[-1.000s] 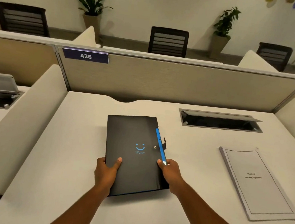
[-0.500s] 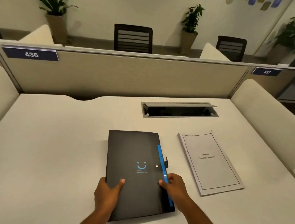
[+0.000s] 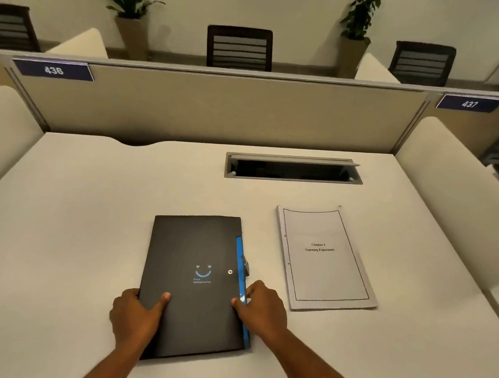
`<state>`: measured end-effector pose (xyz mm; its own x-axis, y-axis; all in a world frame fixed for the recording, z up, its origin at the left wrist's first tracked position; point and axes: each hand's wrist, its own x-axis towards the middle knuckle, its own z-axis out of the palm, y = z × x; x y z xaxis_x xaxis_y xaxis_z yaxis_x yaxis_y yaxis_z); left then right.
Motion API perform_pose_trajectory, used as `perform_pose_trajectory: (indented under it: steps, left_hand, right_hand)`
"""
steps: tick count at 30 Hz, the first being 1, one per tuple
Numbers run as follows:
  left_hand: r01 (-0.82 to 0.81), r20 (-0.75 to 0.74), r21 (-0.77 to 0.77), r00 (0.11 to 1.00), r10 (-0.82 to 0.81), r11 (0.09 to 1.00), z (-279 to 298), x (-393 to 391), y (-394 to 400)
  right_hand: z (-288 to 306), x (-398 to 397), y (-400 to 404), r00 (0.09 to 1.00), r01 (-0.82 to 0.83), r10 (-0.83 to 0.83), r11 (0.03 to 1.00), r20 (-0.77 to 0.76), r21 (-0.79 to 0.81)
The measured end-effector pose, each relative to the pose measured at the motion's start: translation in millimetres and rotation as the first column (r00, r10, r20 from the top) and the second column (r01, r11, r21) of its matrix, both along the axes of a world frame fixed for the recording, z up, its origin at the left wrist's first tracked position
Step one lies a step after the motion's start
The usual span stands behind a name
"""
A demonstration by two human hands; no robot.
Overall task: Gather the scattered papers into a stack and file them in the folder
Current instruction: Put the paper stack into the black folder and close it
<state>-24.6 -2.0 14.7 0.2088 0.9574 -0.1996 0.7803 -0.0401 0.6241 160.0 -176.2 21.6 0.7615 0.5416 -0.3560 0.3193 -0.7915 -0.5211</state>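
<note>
Black folder [image 3: 191,278], closed, flat on the white table [image 3: 83,216], blue strip along its right edge. Left hand [image 3: 134,315]: grip holding the folder's lower left edge, thumb on the cover. Right hand [image 3: 262,310]: grip holding the lower right edge at the blue strip. Stacked papers [image 3: 324,259] lie just right of the folder, apart from it, below the cable hatch [image 3: 294,169].

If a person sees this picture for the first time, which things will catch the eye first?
First, the black folder with a blue smile, lying closed at the middle of the white desk; the left hand and the right hand grip its two sides. Next, the stack of papers to its right, apart from it.
</note>
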Motion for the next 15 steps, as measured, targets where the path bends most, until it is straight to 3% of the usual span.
perform_pose_trajectory:
  steps: [4,8,12,15]
  left_hand:
    - [-0.153,-0.141,-0.024,0.979,0.149,0.988,3.7,5.5,-1.1]
    - [-0.202,-0.072,0.045,0.976,0.205,0.978,18.4,25.9,-15.8]
    - [0.057,0.048,0.255,0.996,-0.072,0.965,33.1,67.5,-52.8]
    - [0.262,0.155,0.361,0.93,-0.334,0.895,42.3,105.8,-86.7]
  right_hand:
    - [9.2,12.0,-15.2,0.996,-0.09,0.09,0.996,-0.022,0.02]
    - [23.1,38.0,-32.9,0.998,0.053,-0.057,0.99,0.025,0.129]
    - [34.0,76.4,-57.8,0.952,0.234,-0.274,0.939,0.136,0.254]
    - [29.7,108.5,-76.7,0.905,0.285,-0.354,0.917,0.238,0.279]
